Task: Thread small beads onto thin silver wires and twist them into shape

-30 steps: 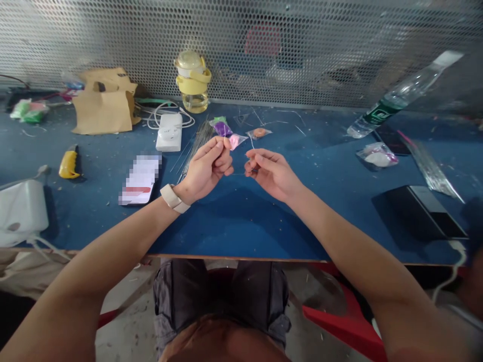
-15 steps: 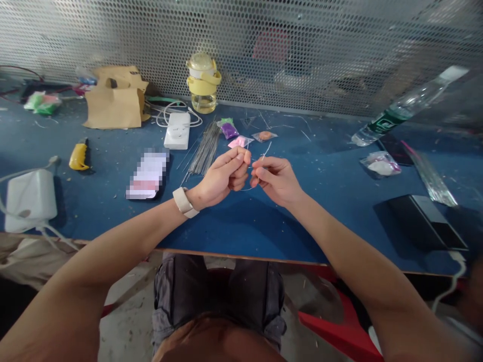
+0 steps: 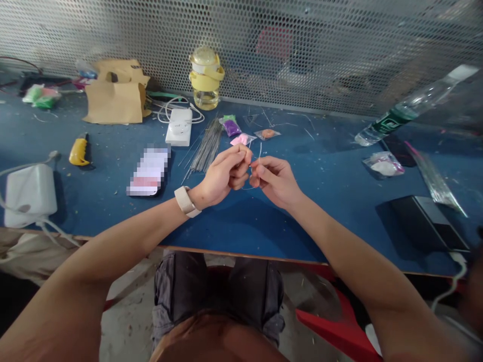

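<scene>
Wire [image 3: 260,149] was in both hands above the blue desk [image 3: 241,229], near its middle. The left hand [image 3: 231,168] had thumb and forefinger pressed together on it, the other fingers curled in, and a short end stood up from the pinch. The right hand [image 3: 273,178] was just beside it, thumb and fingertips closed on a pale length that rose above them. A thin curve of wire showed below, between the two hands; whether it was all one piece could not be told. A pale band [image 3: 186,201] was around the left wrist. Beyond the hands lay the pink packet [image 3: 240,140], the purple packet [image 3: 231,126] and the orange packet [image 3: 267,133]. A bundle of rods [image 3: 207,148] lay to the left of the packets, and farther left were the phone [image 3: 150,172], a white block [image 3: 178,126] with a cable by it, and the yellow cutter [image 3: 78,152]. The cup [image 3: 206,83] stood upright at the back, near the mesh [image 3: 151,35], with brown paper [image 3: 114,104] to its left. Over on the right, the bottle [image 3: 411,108] looked tilted, with a white packet [image 3: 384,165] near its base and a black box [image 3: 424,221] nearer the desk's front edge.
</scene>
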A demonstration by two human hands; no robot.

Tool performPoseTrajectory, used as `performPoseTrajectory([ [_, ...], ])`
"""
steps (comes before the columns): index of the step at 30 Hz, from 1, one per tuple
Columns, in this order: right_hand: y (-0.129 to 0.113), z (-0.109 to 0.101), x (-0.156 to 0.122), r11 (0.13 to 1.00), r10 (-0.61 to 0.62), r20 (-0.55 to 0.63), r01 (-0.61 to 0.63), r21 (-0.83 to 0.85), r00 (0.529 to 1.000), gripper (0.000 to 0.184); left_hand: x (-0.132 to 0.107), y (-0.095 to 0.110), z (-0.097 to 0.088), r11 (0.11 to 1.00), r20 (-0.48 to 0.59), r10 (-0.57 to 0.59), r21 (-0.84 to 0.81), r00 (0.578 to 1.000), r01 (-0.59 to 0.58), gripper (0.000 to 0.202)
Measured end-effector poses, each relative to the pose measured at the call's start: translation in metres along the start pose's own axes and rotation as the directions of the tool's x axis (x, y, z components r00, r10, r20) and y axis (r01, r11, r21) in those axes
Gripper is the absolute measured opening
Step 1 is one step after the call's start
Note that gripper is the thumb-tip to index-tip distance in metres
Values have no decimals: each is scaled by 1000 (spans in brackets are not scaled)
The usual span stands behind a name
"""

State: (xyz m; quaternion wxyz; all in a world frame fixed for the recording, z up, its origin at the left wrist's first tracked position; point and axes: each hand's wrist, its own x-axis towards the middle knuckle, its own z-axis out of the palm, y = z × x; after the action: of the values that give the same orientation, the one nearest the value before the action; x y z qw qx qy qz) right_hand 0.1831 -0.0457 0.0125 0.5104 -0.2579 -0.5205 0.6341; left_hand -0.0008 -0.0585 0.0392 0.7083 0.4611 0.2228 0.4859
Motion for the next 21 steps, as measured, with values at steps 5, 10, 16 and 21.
performPoseTrajectory([
  [5,-1,-3,1,999,40,-24,-40,0,999,40,3,1,-2,1000,-44,-22,13,999,23,41],
  [10,-4,-1,0,999,42,-19,-41,32,999,42,2,1,0,999,-73,-1,44,997,4,49],
  [16,-11,4,1,999,3,-55,-1,37,998,49,2,1,-2,997,-59,33,71,998,-28,53],
  [21,-14,6,2,1000,-18,-36,18,-16,999,65,5,2,-5,998,-71,10,68,997,-5,64],
])
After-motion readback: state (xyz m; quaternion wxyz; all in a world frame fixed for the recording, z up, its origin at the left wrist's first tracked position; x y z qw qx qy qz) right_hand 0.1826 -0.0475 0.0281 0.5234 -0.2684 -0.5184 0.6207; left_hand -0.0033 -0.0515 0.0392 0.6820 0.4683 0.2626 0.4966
